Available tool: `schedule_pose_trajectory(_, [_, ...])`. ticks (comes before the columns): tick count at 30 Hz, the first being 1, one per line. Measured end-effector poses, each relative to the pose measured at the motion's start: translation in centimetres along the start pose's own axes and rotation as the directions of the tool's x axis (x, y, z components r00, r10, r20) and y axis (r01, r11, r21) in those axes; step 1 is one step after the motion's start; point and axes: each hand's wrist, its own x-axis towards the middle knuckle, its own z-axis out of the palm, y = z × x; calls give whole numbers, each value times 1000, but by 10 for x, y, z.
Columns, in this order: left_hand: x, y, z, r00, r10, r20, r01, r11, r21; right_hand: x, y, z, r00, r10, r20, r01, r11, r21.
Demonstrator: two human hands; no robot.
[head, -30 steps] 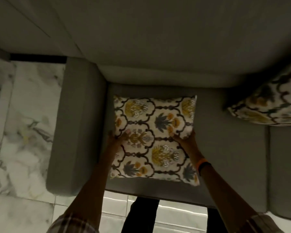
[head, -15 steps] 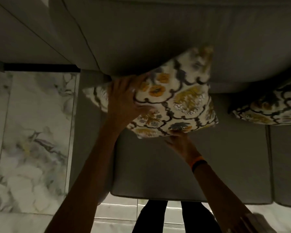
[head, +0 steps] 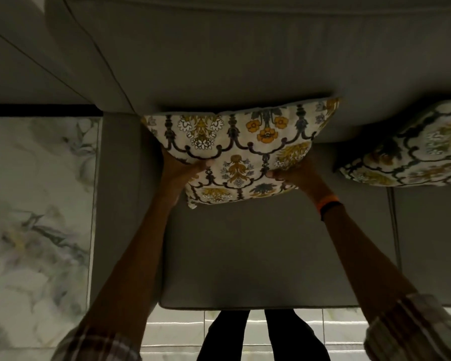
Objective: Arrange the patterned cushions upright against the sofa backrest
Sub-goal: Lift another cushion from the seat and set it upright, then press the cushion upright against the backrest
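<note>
A white cushion (head: 240,149) with dark scrollwork and yellow flowers leans with its top edge against the grey sofa backrest (head: 245,61), above the seat. My left hand (head: 179,173) grips its lower left side, fingers tucked under it. My right hand (head: 294,173), with an orange and black wristband, holds its lower right side. A second cushion (head: 412,152) of the same pattern leans against the backrest at the right, cut off by the frame edge.
The grey seat cushion (head: 258,256) lies below my hands, with a seam to another seat at the right. The sofa armrest (head: 120,204) runs along the left. Beyond it is a marble floor (head: 37,217). My legs stand at the sofa's front edge.
The cushion was lying flat on the seat; both hands lifted it, turned it and brought it up against the backrest. My left hand shifted from its top face to its lower left side.
</note>
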Motion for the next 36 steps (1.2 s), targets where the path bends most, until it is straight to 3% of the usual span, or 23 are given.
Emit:
schedule_pose_trajectory(5, [6,1,-24,990,124,-66,-124,992,6,-25,-1,16,999,-52,5,51,988,147])
schedule_pose_trajectory(10, [1,-9,-31,995,84,-55,-85,996,-27,-11,0,37,998,-58,5,56,985,160])
schedule_pose_trajectory(13, [-2,-36,-25,998,-20,-58,21,1000,14,-2,4,36,997,-71,-25,74,990,124])
schedule_pose_trajectory(15, [-3,-81,-13,986,-162,-47,165,985,57,-10,4,31,994,-94,-56,96,994,48])
schedule_pose_trajectory(18, [-45,-93,39,935,-347,-70,354,916,188,-32,24,12,999,-9,-42,9,1000,5])
schedule_pose_trajectory(20, [-76,-89,85,907,-422,5,398,861,317,-46,52,-9,999,45,-31,-45,999,-16])
schedule_pose_trajectory(24, [-122,-97,180,840,-422,340,197,822,534,-68,113,-88,981,186,-61,-189,980,-62])
schedule_pose_trajectory(26, [-133,-90,231,791,-405,459,111,832,544,-75,141,-148,961,243,-133,-248,968,-26])
schedule_pose_trajectory(28, [-136,-76,284,788,-355,503,65,861,505,-76,168,-216,923,281,-261,-278,959,51])
schedule_pose_trajectory(32, [-116,-22,381,890,-165,426,41,958,285,-64,206,-350,774,308,-553,-180,945,274])
schedule_pose_trajectory(34, [-97,15,421,924,-18,382,-52,984,172,-52,215,-403,792,267,-549,-128,952,278])
schedule_pose_trajectory(36, [-75,38,457,908,176,381,-225,970,89,-38,214,-441,879,139,-456,-58,980,188])
